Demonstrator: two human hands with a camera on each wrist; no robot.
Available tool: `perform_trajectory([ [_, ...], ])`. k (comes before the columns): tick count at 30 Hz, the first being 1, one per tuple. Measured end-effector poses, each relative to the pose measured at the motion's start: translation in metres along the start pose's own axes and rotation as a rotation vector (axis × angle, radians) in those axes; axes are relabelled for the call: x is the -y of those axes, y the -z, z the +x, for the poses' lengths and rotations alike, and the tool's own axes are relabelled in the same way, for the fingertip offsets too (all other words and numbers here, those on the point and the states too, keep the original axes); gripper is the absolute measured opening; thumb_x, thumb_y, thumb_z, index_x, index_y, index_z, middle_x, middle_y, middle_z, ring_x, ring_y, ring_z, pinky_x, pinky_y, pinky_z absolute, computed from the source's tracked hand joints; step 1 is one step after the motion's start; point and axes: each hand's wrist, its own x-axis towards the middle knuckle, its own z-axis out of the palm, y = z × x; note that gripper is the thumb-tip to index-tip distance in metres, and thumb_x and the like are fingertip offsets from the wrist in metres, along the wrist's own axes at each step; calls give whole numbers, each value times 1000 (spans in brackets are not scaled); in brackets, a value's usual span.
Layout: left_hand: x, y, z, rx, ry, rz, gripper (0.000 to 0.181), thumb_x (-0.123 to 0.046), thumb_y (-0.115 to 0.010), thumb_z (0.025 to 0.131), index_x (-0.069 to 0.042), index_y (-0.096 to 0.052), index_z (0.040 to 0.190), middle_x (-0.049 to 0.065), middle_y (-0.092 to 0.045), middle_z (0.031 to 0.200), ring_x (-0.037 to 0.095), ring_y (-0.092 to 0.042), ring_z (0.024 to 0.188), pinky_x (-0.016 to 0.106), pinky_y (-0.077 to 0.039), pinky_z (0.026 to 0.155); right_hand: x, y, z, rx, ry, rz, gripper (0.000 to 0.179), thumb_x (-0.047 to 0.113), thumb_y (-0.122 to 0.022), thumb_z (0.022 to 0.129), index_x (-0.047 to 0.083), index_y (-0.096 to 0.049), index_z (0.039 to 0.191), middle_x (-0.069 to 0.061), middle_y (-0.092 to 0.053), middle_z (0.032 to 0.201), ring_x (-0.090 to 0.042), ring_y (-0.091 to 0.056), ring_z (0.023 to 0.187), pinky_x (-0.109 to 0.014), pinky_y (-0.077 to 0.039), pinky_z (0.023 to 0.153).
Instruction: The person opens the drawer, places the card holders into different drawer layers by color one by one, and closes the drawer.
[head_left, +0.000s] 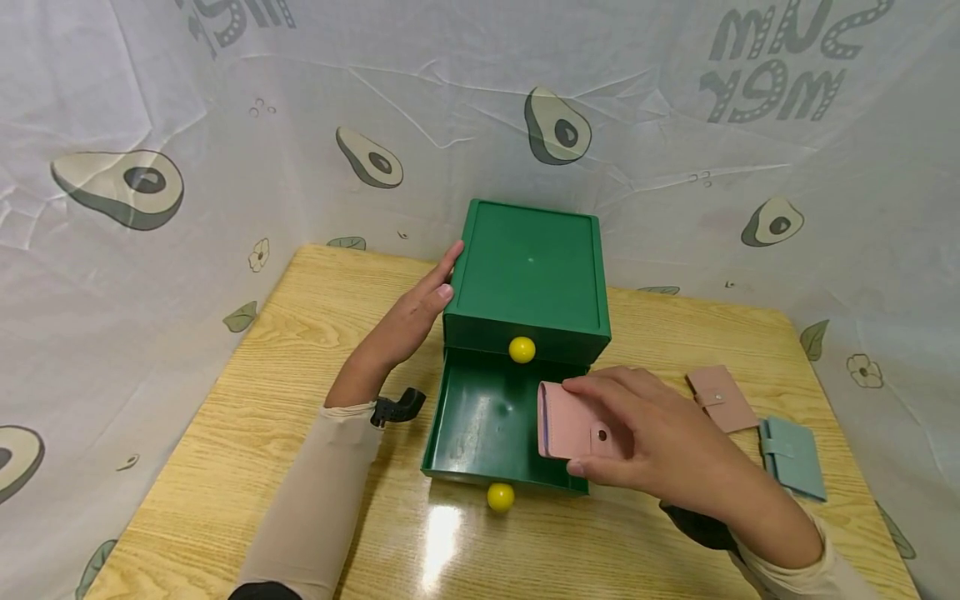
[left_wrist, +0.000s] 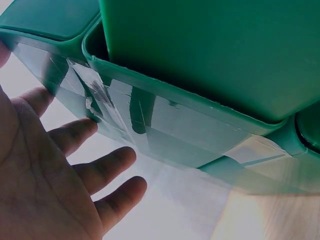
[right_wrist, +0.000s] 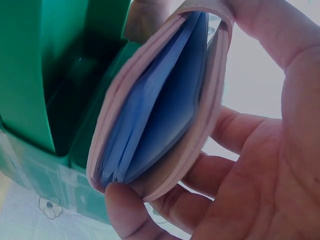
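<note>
A green two-drawer box (head_left: 528, 267) stands on the table, its lower drawer (head_left: 480, 417) pulled out. Yellow knobs mark the upper front (head_left: 522, 350) and the lower front (head_left: 501, 497). Against the box's left side, my left hand (head_left: 408, 325) touches with extended fingers; the left wrist view shows this hand (left_wrist: 45, 170) spread beside the taped wall (left_wrist: 165, 120). Over the right part of the open drawer, my right hand (head_left: 667, 433) grips a pink snap card holder (head_left: 573, 421) between thumb and fingers. Bluish plastic sleeves (right_wrist: 165, 105) show inside its gaping edge in the right wrist view.
Right of the box, a second pink card holder (head_left: 722, 398) and a teal card holder (head_left: 795, 458) lie on the wooden table (head_left: 300, 333). A pale avocado-print cloth (head_left: 465, 108) hangs behind and around the table.
</note>
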Motion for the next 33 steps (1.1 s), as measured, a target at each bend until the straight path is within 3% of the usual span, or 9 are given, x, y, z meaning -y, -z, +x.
perform_trajectory([
  [12, -1, 0, 0, -3, 7, -3, 62, -44, -30, 116, -40, -9, 174, -16, -8, 179, 23, -16, 166, 54, -14, 133, 9, -8, 12, -2, 57, -10, 76, 64, -83, 88, 29, -61, 152, 7, -62, 142, -19, -60, 122, -50, -55, 99],
  [33, -2, 0, 0, -9, 12, 3, 62, -43, -30, 116, -40, -9, 174, -17, -8, 179, 23, -17, 166, 54, -15, 133, 16, -22, 36, -14, 158, -14, 72, 61, -82, 91, 25, -63, 150, 4, -64, 141, -19, -61, 121, -49, -55, 98],
])
